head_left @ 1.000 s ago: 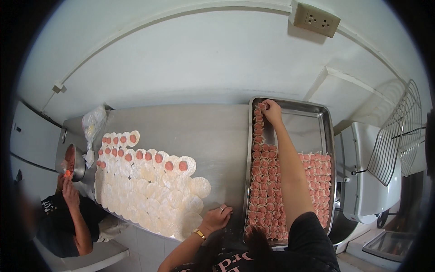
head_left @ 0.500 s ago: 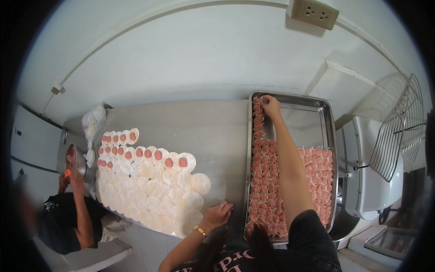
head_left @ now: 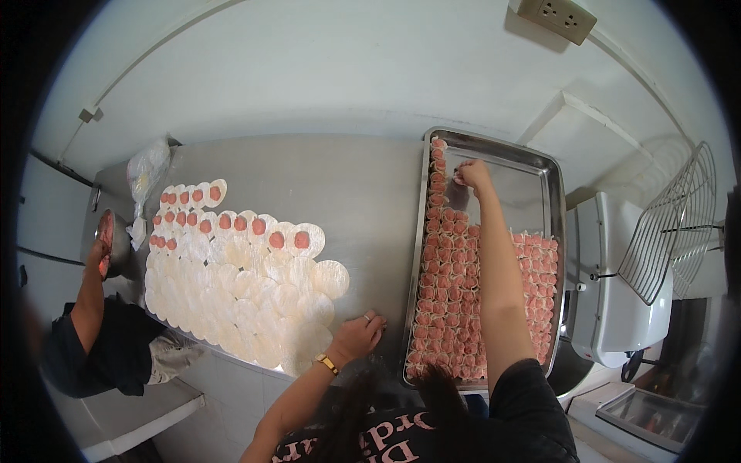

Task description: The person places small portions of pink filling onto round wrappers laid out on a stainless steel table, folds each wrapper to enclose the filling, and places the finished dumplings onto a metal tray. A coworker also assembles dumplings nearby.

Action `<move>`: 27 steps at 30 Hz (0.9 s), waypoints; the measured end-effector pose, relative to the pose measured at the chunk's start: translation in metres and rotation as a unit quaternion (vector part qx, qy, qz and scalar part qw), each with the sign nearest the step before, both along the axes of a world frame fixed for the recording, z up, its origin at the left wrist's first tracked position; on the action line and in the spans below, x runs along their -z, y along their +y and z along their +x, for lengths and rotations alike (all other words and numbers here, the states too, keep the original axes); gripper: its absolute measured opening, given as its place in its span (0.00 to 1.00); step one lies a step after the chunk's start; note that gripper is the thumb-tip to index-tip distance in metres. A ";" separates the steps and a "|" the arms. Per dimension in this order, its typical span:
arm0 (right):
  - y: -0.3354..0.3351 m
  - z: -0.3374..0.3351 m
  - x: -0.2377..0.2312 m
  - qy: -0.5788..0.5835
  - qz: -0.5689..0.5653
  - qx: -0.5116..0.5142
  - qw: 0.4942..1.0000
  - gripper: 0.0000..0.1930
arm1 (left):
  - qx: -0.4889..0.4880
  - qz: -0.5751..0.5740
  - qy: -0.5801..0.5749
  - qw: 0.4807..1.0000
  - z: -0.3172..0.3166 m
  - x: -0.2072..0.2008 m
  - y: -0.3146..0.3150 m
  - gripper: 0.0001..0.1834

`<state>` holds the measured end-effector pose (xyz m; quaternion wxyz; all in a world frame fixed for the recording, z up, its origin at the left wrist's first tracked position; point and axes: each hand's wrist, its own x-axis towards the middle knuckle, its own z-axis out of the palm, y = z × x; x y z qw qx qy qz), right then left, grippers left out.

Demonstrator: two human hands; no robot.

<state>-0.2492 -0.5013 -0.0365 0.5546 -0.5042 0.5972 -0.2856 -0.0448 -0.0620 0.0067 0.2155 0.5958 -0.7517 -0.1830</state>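
Note:
My right hand (head_left: 474, 174) reaches over the bare far part of a large metal tray (head_left: 417, 270), fingers closed in a pinch. Whatever is between its fingertips is too small to make out. Rows of open-topped dumplings (head_left: 448, 266) with pink filling pack the tray's near part, and one column runs up its left edge. On the table left of the tray rests my left hand (head_left: 360, 335), fingers curled in and their undersides hidden. Beside it, round pale wrappers (head_left: 255, 297) overlap in a broad sheet; several at the far side carry dabs of pink filling (head_left: 276, 239).
At the far left, a co-worker's hand (head_left: 99, 253) is at a metal bowl (head_left: 117, 262) of pink filling. A knotted plastic bag (head_left: 147, 181) lies on the steel table (head_left: 309, 177). Right of the tray stand a white appliance (head_left: 617, 278) and a wire rack (head_left: 665, 231).
My right hand has drawn back from the tray's far left corner, toward me and slightly right. My left hand stays put. The co-worker's hand has moved over the bowl. The whole view has shifted.

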 end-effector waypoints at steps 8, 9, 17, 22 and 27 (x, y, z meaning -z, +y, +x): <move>0.006 0.027 0.010 0.073 -0.052 -0.003 0.996 0.08 | -0.001 -0.024 0.019 1.000 0.001 -0.003 -0.001 0.08; 0.006 0.027 0.010 0.058 -0.053 -0.001 0.997 0.09 | -0.002 -0.021 0.022 1.000 0.001 -0.003 -0.001 0.08; -0.006 0.030 0.021 0.095 -0.104 -0.036 0.989 0.09 | -0.001 -0.028 0.042 0.999 0.002 0.001 0.001 0.09; -0.004 0.032 0.014 0.124 -0.113 -0.023 0.986 0.09 | 0.004 -0.020 0.041 0.999 0.003 0.005 0.001 0.10; 0.003 0.018 0.004 0.103 -0.070 0.039 0.991 0.13 | -0.001 -0.032 0.039 0.999 0.003 0.007 0.001 0.09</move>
